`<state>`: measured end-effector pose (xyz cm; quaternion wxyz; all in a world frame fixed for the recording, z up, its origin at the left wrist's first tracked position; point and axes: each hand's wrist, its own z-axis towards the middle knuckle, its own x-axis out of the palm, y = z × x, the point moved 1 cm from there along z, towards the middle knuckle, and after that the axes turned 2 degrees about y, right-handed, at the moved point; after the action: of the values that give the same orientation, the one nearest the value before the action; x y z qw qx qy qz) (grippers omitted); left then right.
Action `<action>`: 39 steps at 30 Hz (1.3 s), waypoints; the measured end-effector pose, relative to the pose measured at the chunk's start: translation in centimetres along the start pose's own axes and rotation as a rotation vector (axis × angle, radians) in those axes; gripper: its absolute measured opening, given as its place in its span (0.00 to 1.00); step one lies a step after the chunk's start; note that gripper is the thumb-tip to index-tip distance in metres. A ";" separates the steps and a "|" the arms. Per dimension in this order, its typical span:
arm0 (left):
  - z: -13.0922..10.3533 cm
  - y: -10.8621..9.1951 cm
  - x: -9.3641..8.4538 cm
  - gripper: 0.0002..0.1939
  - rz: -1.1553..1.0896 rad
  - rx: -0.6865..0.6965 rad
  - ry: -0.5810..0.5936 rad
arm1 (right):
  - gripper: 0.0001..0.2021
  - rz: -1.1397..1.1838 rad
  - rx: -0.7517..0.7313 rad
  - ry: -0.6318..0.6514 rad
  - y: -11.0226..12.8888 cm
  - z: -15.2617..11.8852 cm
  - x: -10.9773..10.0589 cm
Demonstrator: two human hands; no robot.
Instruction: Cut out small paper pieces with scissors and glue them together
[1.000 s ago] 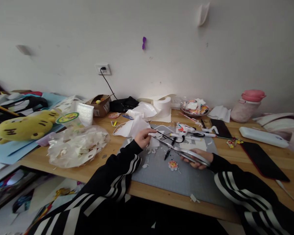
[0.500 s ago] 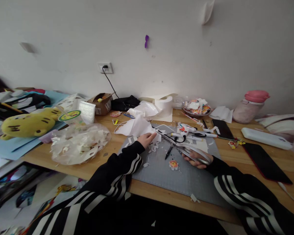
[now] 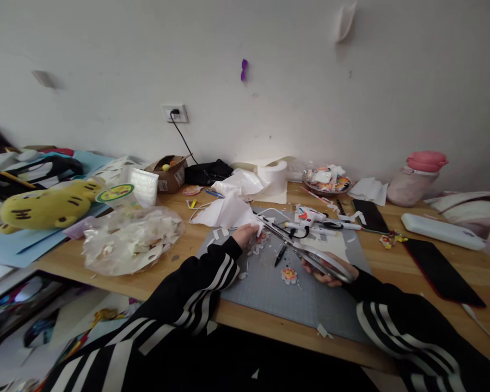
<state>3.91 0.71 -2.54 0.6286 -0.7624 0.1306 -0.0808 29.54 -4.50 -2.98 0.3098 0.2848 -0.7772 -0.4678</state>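
My left hand pinches a sheet of white paper at its right end, the fingers closed. Wrapped around the handles of large silver scissors is my right hand. The blades point up and left, their tips right beside my left fingers and the paper's edge. Below the blades, a small orange and pink cut-out lies on the grey mat. A black pen rests above it, and white paper scraps are scattered near my left hand.
A white glue gun and several pens lie behind the scissors. At the back stand a paper roll and a bowl of cut-outs. Left are a plastic bag of scraps and a yellow plush; right, phones and a pink-lidded bottle.
My left fingers have closed onto the paper's right end, which now shows between them. The scissors have shifted slightly, with their blades closer together.
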 end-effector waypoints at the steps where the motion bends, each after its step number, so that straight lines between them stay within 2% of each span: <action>1: 0.0 0.1 0.0 0.14 -0.009 -0.004 -0.007 | 0.28 0.007 -0.002 0.001 0.1 -0.2 0.0; 7: -0.1 -0.1 0.0 0.14 -0.035 0.010 -0.057 | 0.18 0.003 0.045 -0.106 0.5 -0.9 0.2; 16: 0.1 -0.1 -0.3 0.19 -0.069 0.061 -0.168 | 0.17 -0.006 -0.004 -0.110 1.4 -1.1 1.7; 21: 0.1 -0.1 -0.1 0.19 -0.124 0.070 -0.158 | 0.18 -0.030 -0.029 -0.098 0.4 -0.6 1.0; 28: -0.1 -0.3 -0.2 0.18 -0.172 0.091 -0.163 | 0.14 -0.021 -0.060 -0.088 -1.1 0.1 0.0; 33: -0.2 -0.2 -0.3 0.18 -0.172 0.108 -0.157 | 0.14 -0.039 -0.057 -0.110 -1.1 0.1 0.0; 39: -0.5 -0.4 -0.4 0.18 -0.113 0.091 -0.076 | 0.13 -0.005 -0.007 -0.099 -0.5 -0.1 0.3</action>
<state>3.40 0.48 -2.04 0.6617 -0.7416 0.0596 -0.0928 29.46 -4.98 -3.32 0.2708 0.2622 -0.7893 -0.4847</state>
